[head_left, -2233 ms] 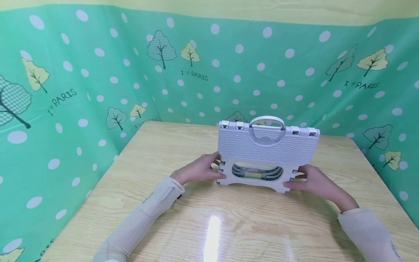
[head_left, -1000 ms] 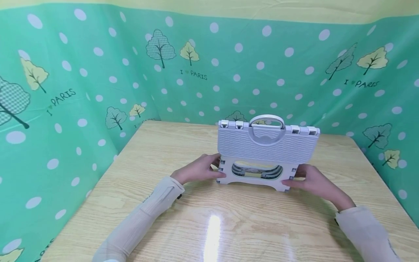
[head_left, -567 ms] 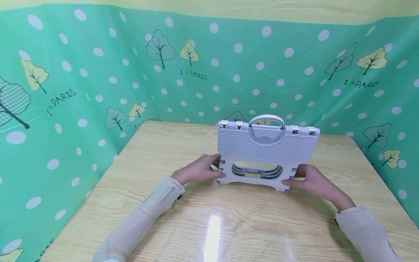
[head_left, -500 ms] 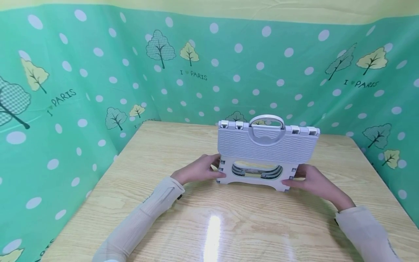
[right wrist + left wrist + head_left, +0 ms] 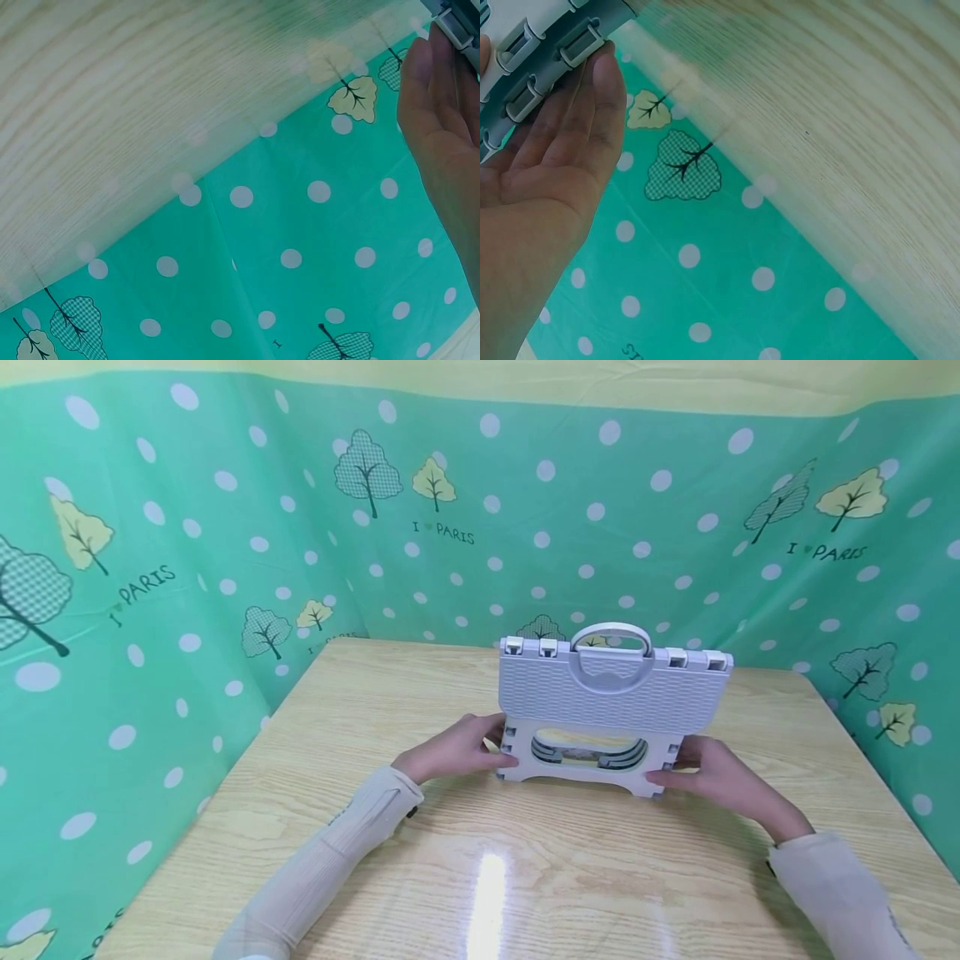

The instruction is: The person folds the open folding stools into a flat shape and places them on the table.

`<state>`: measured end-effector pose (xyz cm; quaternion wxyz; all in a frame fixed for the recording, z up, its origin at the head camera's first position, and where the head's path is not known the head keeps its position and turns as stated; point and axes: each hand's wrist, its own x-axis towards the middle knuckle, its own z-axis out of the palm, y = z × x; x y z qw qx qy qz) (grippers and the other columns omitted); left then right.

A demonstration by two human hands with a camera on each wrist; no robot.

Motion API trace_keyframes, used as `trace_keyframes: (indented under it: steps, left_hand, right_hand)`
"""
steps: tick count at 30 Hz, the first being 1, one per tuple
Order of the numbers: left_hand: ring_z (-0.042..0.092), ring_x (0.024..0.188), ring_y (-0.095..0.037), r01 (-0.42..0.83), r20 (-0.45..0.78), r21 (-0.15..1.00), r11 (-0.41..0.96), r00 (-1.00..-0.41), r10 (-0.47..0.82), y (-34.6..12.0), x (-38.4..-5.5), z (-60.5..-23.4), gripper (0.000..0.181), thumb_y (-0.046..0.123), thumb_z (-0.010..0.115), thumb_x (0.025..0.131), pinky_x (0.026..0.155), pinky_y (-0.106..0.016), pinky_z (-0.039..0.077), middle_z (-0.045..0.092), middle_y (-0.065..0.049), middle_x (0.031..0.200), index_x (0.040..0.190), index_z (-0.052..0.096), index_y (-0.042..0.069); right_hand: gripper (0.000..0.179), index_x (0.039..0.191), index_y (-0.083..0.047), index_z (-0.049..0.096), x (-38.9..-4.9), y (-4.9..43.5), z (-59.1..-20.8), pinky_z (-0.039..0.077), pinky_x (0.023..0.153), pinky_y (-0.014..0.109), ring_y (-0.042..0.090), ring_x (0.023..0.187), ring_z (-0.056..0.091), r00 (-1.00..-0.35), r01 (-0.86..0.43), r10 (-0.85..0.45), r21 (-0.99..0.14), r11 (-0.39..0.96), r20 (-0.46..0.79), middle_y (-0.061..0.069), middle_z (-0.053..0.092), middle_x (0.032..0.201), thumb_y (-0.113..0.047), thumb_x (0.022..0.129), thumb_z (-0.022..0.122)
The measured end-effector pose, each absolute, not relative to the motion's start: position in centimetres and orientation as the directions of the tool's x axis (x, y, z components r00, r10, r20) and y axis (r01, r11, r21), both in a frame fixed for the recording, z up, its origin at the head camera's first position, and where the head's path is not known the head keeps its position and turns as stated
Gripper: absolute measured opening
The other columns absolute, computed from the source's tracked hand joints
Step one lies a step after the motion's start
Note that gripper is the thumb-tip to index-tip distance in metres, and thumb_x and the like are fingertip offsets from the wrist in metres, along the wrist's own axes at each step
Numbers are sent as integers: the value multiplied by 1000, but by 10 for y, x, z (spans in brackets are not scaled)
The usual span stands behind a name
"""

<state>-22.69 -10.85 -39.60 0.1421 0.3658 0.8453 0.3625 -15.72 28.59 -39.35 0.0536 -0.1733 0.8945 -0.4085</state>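
Grey plastic folded stool (image 5: pixel 611 710) is stood upright, mid-table (image 5: pixel 375 710), long axis left-right. Left hand (image 5: pixel 457 747) is pressed flat against its left end, right hand (image 5: pixel 712 772) against its right end; both equally near, fingers straight.

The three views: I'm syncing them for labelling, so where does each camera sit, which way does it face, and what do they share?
Head: sits on the head, looks forward and down at the stool on the table; both sleeves, left hand and right hand show.
Left wrist: looks along the left hand, fingers straight against the stool.
Right wrist: looks along the right hand to the stool corner.
Shared: all show the stool, table and green dotted cloth.
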Motion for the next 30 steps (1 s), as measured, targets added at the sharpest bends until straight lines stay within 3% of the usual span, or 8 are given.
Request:
trace_keyframes:
  steps: [30]
  left_hand:
    - [66, 98, -5, 524, 21, 704, 480, -690, 723, -107, -227, -397, 58, 28, 72, 94, 80, -23, 55, 71, 2, 113, 144, 48, 12]
  right_hand:
    - [48, 128, -7, 57, -159, 286, -395, 56, 75, 30, 23, 93, 67, -930, -290, -362, -741, 606, 68, 9, 69, 112, -27, 89, 77]
